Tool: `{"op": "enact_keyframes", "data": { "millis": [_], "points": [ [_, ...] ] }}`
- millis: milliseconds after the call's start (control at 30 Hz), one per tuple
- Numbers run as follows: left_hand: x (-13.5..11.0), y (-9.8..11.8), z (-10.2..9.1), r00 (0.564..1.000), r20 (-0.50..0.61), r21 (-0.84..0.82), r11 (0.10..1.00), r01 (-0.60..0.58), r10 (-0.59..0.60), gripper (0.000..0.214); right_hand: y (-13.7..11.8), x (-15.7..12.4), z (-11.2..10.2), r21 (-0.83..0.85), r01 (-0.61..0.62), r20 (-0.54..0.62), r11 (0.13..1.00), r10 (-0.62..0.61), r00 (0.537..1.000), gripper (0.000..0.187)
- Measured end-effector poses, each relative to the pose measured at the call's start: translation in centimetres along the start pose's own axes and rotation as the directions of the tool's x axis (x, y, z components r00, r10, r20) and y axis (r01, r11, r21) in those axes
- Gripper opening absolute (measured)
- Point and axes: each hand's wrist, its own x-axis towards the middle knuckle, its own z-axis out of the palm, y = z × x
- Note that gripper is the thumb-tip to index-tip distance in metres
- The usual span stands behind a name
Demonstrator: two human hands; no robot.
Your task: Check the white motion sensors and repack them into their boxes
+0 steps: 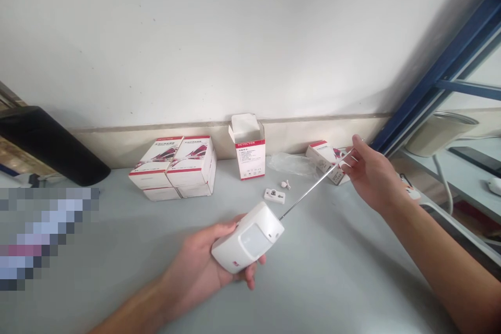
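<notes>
My left hand (pixel 207 255) is wrapped round a white motion detector (pixel 248 240), its lens window facing up. From the detector's upper end a thin metal telescopic antenna (pixel 309 191) stretches out, slanting up to the right. The fingers of my right hand (pixel 368 172) pinch the antenna's far tip. Just beyond the detector, a white mounting bracket (pixel 274 196) and a small white swivel joint (pixel 285 184) lie on the grey table (pixel 329 266).
Stacked detector boxes (pixel 191 167) stand at the back left. An opened box (pixel 250 159) is upright beside a clear plastic bag (pixel 291 164). Another box (pixel 323 156) lies behind my right hand. A black cylinder-like object (pixel 55 143) is at far left, a blue frame (pixel 434 68) at right.
</notes>
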Motion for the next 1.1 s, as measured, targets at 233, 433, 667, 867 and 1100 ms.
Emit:
{"op": "enact_keyframes", "data": {
  "millis": [233, 433, 667, 867, 1100],
  "points": [
    [-0.1, 0.1, 0.1, 1.0, 0.006, 0.02, 1.0, -0.008, 0.008, 0.048, -0.2, -0.3, 0.2, 0.035, 0.005, 0.006, 0.999, -0.005, 1.0, 0.039],
    [0.0, 0.0, -0.1, 1.0, -0.001, 0.007, 1.0, 0.0, 0.0, 0.049, -0.8, -0.8, 0.3, 0.072, 0.005, 0.027, 0.997, -0.007, 1.0, 0.031],
    [0.1, 0.0, -0.2, 1.0, 0.006, 0.012, 1.0, -0.004, 0.004, 0.049, -1.0, -0.8, 0.0, 0.138, -0.048, 0.107, 0.989, 0.033, 0.994, 0.02],
    [0.0, 0.1, 0.0, 1.0, 0.003, 0.016, 1.0, -0.007, 0.007, 0.05, -1.4, -1.1, 0.6, 0.158, -0.066, 0.049, 0.985, 0.059, 0.997, 0.025],
    [-0.2, 0.1, -0.1, 1.0, 0.004, 0.027, 1.0, -0.006, 0.006, 0.05, -1.5, -0.9, 0.5, 0.158, -0.061, 0.031, 0.986, 0.056, 0.998, 0.03]
  ]
}}
